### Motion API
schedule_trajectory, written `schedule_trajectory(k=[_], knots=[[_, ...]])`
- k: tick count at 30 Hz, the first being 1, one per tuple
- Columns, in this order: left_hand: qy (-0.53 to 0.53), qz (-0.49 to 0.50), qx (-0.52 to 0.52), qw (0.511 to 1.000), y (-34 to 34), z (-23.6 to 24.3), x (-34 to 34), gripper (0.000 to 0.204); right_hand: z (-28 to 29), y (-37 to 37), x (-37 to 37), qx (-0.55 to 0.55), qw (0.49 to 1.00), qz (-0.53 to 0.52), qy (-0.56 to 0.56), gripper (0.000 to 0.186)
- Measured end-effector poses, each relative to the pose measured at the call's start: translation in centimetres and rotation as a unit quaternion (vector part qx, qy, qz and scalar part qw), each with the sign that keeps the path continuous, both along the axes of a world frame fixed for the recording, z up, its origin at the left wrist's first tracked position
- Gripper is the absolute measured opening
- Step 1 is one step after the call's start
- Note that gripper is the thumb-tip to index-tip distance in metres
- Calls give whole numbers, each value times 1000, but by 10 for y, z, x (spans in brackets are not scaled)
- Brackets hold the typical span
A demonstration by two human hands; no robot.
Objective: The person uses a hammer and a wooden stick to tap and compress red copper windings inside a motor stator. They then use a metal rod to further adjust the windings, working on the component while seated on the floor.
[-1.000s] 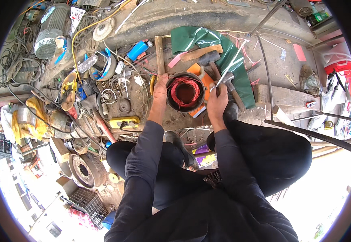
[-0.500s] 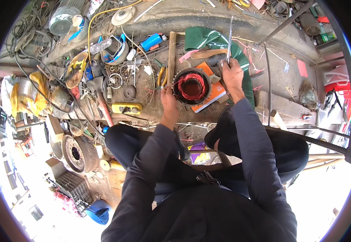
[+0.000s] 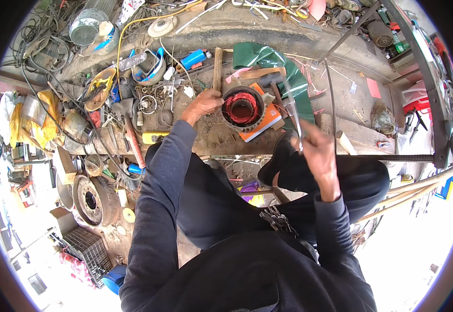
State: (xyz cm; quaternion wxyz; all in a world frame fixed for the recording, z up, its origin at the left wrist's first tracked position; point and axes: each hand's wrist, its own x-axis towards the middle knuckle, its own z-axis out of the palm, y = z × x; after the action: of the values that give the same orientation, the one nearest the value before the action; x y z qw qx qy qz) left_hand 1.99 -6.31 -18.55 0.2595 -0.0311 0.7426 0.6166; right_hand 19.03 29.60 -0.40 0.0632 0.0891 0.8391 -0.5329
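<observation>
Red-wound stator stands open end up, left of the orange box, partly covering it. Left hand, the nearer, touches its rim, whether pinching I cannot tell; right hand grips a metal tool right of the box.

the right hand is smeared by motion, its fingers hard to separate, and the thin metal strip it grips is blurred too, its exact kind unclear. whether the fingertips of the left hand touch the rim of the motor stator cannot be told. the stator hides part of the orange pack beneath it. the left sleeve partly covers a blue item. the top edge cuts off a finned electric motor; the lower edge, the person's dark top.
</observation>
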Motion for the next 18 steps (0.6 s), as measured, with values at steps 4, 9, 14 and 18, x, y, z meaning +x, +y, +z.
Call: schedule_trajectory(k=[4,9,14,18], knots=[[24,-38,-81,996,7,5,1,54,-41,-7,34,-37,994,2,-104,63],[102,-56,-186,976,9,-7,-5,65,-65,-12,26,58,991,60,-103,60],[165,-72,-259,949,11,-8,-6,69,-78,-18,10,89,986,64,-122,61],[148,-82,-269,948,15,-6,-8,68,-84,-23,1,30,990,34,-132,61]])
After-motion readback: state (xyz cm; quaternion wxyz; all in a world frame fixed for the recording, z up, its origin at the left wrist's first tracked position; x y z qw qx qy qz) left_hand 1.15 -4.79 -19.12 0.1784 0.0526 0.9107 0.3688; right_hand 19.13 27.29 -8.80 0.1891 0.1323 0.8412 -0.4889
